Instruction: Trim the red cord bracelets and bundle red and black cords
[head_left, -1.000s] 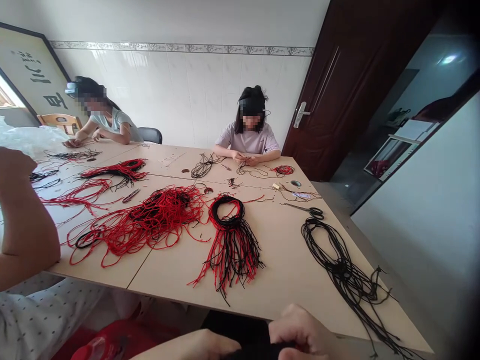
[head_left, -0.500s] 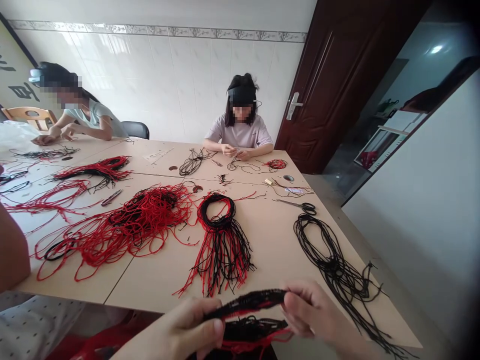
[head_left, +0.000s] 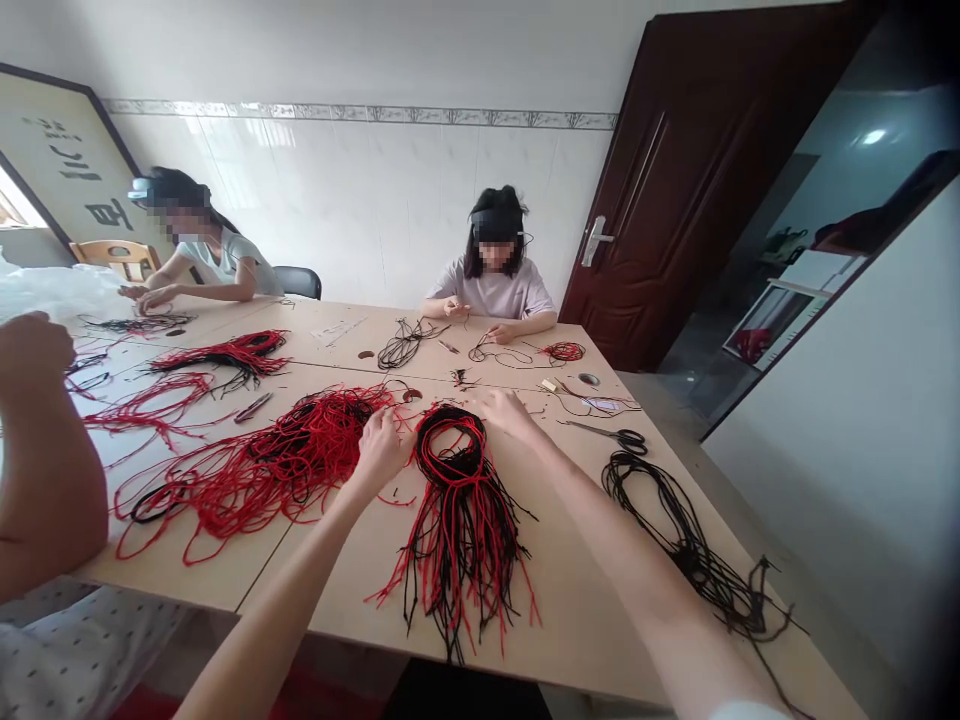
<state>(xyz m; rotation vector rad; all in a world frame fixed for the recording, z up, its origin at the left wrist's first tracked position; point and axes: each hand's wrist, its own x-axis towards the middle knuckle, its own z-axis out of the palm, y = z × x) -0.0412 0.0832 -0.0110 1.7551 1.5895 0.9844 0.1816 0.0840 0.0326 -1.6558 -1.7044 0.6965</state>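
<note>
- The left hand (head_left: 381, 450) hangs over the table (head_left: 577, 610) toward its middle, just left of the looped bundle of red and black cords (head_left: 454, 525), with the fingers curled downward. Whether it pinches a strand cannot be told, since the knuckles hide the fingertips.
- The right hand (head_left: 508, 415) is open and relaxed, fingers loosely spread and pointing toward the far edge. It sits just right of the top of the bundle's loop, apart from the coil itself.
- The bundle lies between the two hands, its ring toward the far edge and its loose ends trailing toward the near edge, where both arms cross the tabletop (a few tips are lost among the black strands, so their exact ends are hard to follow).
- A large tangle of red cord (head_left: 259, 470) spreads left of the left hand and touches its side of the table's middle seam.
- A loose bundle of black cord (head_left: 690, 550) lies toward the right edge, running off toward the near right corner, with scissors (head_left: 607, 436) just above it.
- Along the far edge, a seated person (head_left: 495, 285) holds both hands low over thin black cord, and another person (head_left: 206, 262) works at the far left corner. Their small handfuls are too small to make out.
- At the left edge, a third person's arm (head_left: 45, 470) rests, cut off by the frame.
</note>
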